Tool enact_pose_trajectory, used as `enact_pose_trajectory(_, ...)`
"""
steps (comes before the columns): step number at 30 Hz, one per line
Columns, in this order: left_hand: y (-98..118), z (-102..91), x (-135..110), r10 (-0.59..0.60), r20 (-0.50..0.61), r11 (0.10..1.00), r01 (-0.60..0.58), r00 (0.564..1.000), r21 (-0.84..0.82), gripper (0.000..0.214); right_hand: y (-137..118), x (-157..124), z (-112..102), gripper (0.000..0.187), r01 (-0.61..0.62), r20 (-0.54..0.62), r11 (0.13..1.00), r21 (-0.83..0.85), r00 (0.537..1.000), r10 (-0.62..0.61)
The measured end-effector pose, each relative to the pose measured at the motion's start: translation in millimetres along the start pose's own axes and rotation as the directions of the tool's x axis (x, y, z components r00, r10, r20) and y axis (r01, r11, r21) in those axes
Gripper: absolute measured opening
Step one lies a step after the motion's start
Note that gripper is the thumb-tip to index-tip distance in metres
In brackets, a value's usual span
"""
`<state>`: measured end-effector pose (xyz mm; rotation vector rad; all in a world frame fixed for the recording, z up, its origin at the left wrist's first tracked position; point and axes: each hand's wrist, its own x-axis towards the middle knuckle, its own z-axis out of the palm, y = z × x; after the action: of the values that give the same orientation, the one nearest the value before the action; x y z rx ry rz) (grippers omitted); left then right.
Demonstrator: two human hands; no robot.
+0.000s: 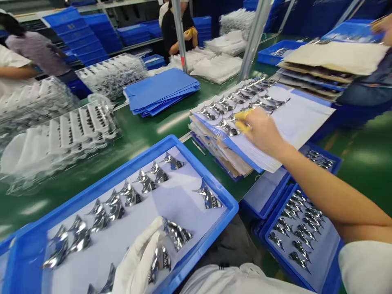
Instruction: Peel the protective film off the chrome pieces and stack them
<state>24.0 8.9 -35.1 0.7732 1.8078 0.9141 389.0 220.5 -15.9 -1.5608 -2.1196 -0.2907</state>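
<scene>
My left hand (pixel 139 261) wears a white glove and rests in the near blue tray (pixel 211 179). Its fingers close on shiny chrome parts (pixel 176 234) lying on the white liner. More chrome parts (pixel 128 196) stand in a row along the tray's far side. My right hand (pixel 260 130), bare with yellow finger cots, reaches out to a stack of sheets (pixel 294 118) carrying rows of the same chrome parts (pixel 228 108). Its fingertips pinch at one part there.
Lower blue trays (pixel 301 234) with chrome parts sit at the right. Clear blister trays (pixel 61 130) and a pile of blue sheets (pixel 161 90) lie on the green table. A metal post (pixel 252 38) rises beyond. Other people work at the far side.
</scene>
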Motion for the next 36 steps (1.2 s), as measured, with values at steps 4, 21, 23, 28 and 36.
enact_pose_trajectory(4,4.7,-0.4,1.6,0.026,0.012,0.996,-0.027,1.0,0.084,0.057,-108.0,-53.8,24.1,0.022,0.438,0.267,0.875,0.206,0.835,-0.481)
enact_pose_trajectory(21,-10.1,-2.7,-5.8,0.256,0.252,0.936,-0.173,0.933,-0.307,0.049,-212.9,-96.3,17.5,0.02,0.252,-0.143,0.257,0.933,0.915,-0.377)
enact_pose_trajectory(23,-13.7,-2.9,-3.9,0.281,0.252,0.912,-0.176,0.926,-0.371,0.049,-227.4,-103.7,12.1,0.023,0.229,-0.157,0.178,0.957,0.926,-0.344)
enact_pose_trajectory(28,-20.8,-8.0,-3.3,0.28,0.148,0.88,-0.192,0.949,-0.435,0.04,-236.0,-114.8,2.9,0.029,-0.017,0.065,0.24,0.971,0.979,-0.193)
enact_pose_trajectory(36,-23.1,-7.0,-1.8,0.24,0.055,0.86,-0.186,0.969,-0.476,0.03,-235.8,-122.2,-0.7,0.016,-0.125,0.179,0.163,0.979,0.907,-0.38)
